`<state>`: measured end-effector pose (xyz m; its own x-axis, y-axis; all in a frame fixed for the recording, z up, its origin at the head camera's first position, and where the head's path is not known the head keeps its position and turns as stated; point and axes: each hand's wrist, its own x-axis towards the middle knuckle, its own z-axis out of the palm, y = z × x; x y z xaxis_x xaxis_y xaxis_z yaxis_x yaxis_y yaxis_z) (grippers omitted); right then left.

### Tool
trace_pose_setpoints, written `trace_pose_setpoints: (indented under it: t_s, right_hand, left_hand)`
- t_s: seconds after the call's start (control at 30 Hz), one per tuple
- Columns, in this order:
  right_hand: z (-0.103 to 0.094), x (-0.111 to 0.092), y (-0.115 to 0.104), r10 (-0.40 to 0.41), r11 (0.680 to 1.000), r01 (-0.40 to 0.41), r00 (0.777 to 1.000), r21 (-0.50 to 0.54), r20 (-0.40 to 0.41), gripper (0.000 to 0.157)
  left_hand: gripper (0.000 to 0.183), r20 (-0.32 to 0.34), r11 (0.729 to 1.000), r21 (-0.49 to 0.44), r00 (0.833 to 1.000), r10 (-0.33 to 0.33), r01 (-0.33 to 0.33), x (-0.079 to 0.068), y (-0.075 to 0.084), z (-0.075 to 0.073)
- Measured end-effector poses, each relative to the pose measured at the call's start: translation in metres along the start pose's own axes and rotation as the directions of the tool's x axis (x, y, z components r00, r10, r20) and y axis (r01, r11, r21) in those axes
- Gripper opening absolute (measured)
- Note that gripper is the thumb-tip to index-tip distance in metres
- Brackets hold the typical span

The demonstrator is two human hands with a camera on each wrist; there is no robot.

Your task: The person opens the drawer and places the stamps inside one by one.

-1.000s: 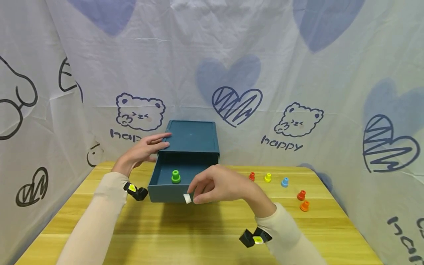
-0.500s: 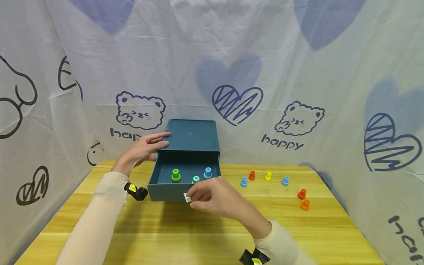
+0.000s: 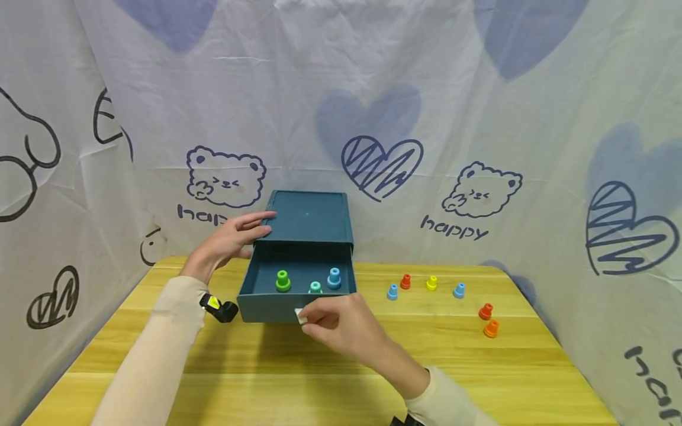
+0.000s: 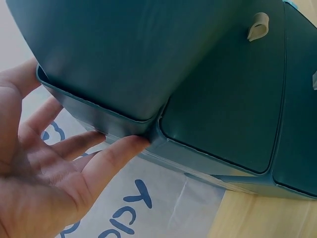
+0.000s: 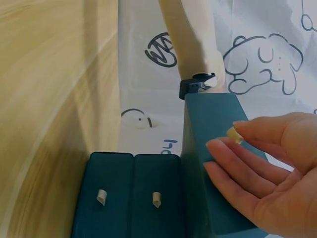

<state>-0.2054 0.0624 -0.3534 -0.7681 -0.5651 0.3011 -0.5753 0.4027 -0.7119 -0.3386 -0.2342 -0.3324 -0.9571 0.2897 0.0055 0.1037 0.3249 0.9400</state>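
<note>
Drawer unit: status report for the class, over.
Left hand touching drawer unit. Right hand at pull tab, pinch unclear. Top drawer open, three pegs visible inside. Nothing visibly blocking it.

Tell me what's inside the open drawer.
A green peg, a blue peg and a mint peg, its base hidden by the front panel. Anything farther back is covered by the cabinet.
</note>
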Motion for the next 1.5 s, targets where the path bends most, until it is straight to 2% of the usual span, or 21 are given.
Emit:
trace_pose_setpoints:
  t_s: [0.23,0.43,0.7,1.5]
  right_hand:
    - [0.004,0.004,0.002,-0.031,0.999,0.031,0.997,0.008,-0.069,0.014]
    - [0.005,0.010,0.006,-0.063,0.998,0.063,0.986,-0.007,-0.154,0.013]
    - [0.008,0.019,0.012,-0.083,0.997,0.083,0.974,-0.005,-0.212,0.012]
    - [0.004,0.052,0.036,-0.053,0.997,0.067,0.965,0.046,-0.257,0.013]
  left_hand:
    - [0.065,0.005,1.000,-0.010,1.000,0.001,-0.001,0.000,-0.001,0.001]
    - [0.065,0.017,1.000,-0.016,1.000,0.017,-0.016,-0.001,0.000,0.001]
    - [0.066,0.021,1.000,0.005,1.000,0.022,-0.022,-0.001,0.000,0.000]
    - [0.066,0.034,1.000,-0.003,0.999,0.026,-0.026,0.000,-0.003,-0.002]
